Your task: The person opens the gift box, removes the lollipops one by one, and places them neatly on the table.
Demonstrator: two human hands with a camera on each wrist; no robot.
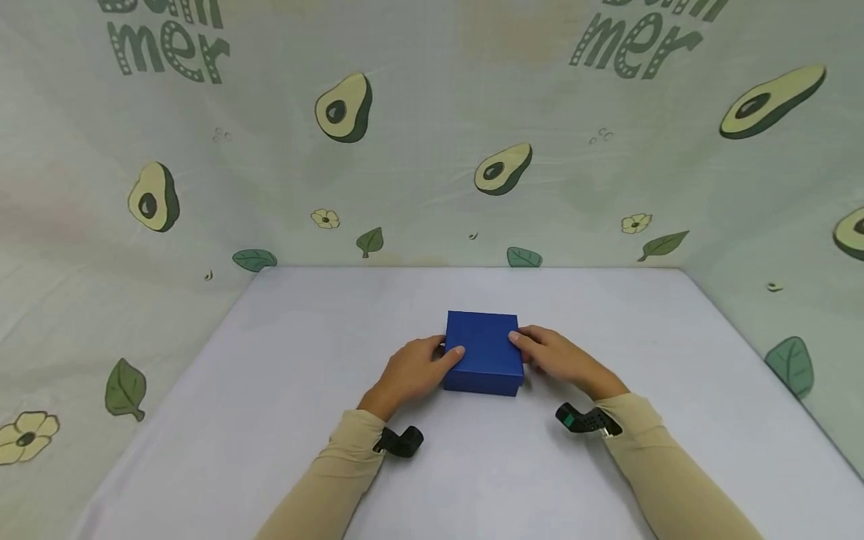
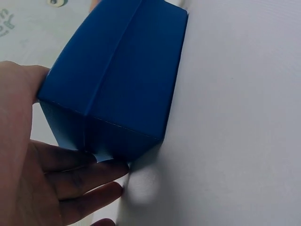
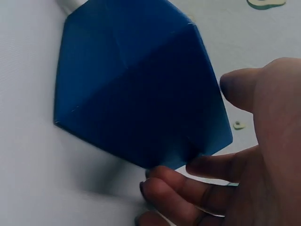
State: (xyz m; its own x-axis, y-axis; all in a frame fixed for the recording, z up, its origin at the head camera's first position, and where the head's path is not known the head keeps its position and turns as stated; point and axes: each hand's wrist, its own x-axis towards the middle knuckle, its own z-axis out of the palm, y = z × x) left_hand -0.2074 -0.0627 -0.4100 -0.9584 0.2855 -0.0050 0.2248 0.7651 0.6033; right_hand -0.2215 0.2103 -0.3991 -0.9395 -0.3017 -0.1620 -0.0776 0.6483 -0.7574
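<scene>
A blue lidded cardboard box (image 1: 483,343) is on the white table, a seam between lid and base showing along its side (image 2: 127,70). From its left, my left hand (image 1: 417,367) grips it, thumb on the lid's edge and fingers against the side wall. My right hand (image 1: 556,354) holds the opposite side, its thumb over the lid's right edge and its fingers lower on the wall. In the right wrist view the fingertips (image 3: 162,174) reach the box's lower edge. Whatever the box may contain is hidden under the lid.
The white table (image 1: 337,315) stretches around the box on all sides. Behind it hangs a pale cloth (image 1: 418,187) printed with avocados, leaves and flowers. A black wrist camera (image 1: 401,441) sits on the left sleeve, another black camera (image 1: 583,418) on the right.
</scene>
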